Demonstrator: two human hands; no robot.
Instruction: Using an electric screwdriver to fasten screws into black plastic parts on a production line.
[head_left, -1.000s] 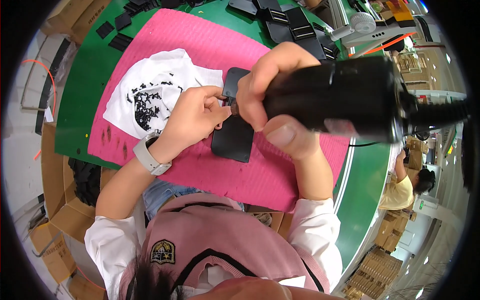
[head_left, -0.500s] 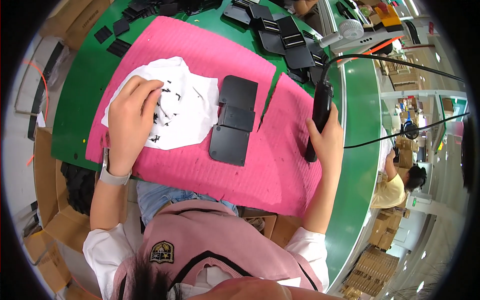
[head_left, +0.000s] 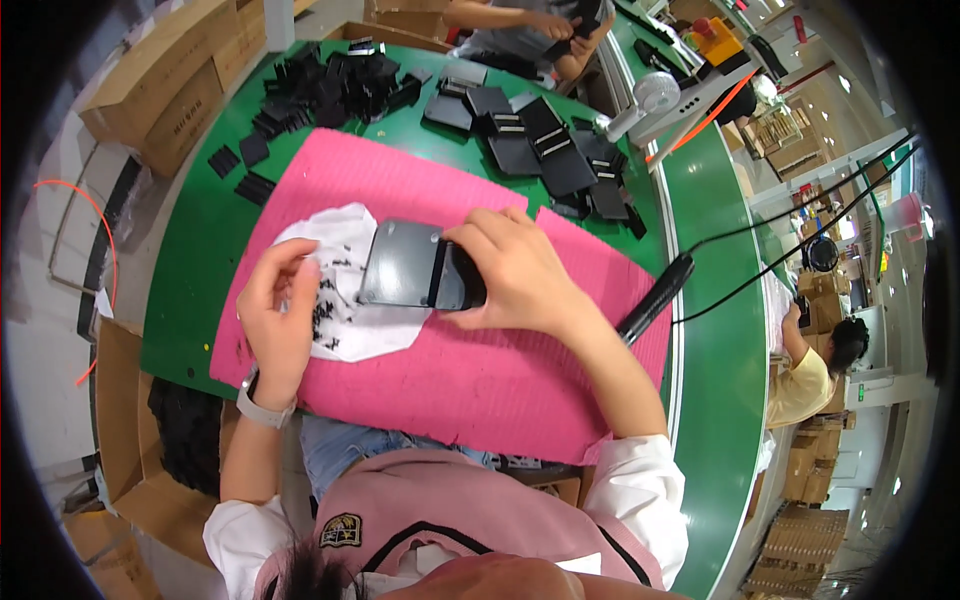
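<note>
A black folding plate stand (head_left: pixel 398 268) is in my right hand (head_left: pixel 520 270), gripped at its right end with the fingers over the top and the thumb below. Its glossy left part overlaps the edge of a white cloth (head_left: pixel 375 338). Scattered on that cloth lie several tiny black screws (head_left: pixel 323 310). My left hand (head_left: pixel 280 320) is just left of the screws, fingers curled in toward the thumb; whatever they pinch is too small to make out. A corded black electric screwdriver (head_left: pixel 655 300) rests at the right side of the pink foam mat (head_left: pixel 480 400), held by neither hand.
Black parts (head_left: pixel 340 90) pile up on the green table (head_left: pixel 190 290) at the far left. More plate stands (head_left: pixel 545 145) are stacked at the back, near a small white fan (head_left: pixel 655 92). Another person's hands (head_left: pixel 570 35) work beyond. An open cardboard box (head_left: pixel 125 420) stands at left.
My right hand has let go of the screwdriver and taken hold of the plate stand, which now sits folded by the cloth. The view has shifted, showing more of the far table.
</note>
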